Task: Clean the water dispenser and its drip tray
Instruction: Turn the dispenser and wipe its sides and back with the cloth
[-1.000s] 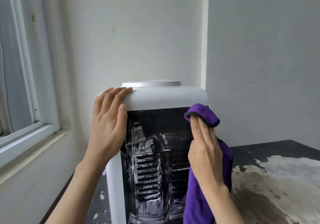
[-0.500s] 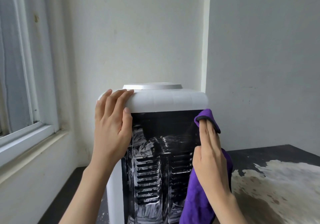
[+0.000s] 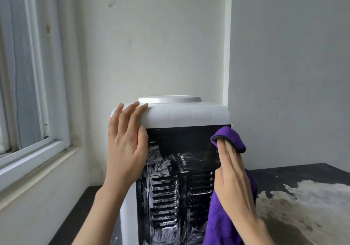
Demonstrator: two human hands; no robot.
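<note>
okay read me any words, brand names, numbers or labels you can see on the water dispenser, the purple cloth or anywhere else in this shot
None can be read.
Water dispenser: white top and black vented panel show only wipe streaks, no lettering.
Purple cloth: no tag or print visible.
Walls, window frame and table: stains and marks only, no text.

Water dispenser (image 3: 189,116): upright on worktop (image 3: 295,176), white casing, black louvred panel streaked with white smears. Purple cloth (image 3: 230,137) pressed against panel's upper right.
</note>
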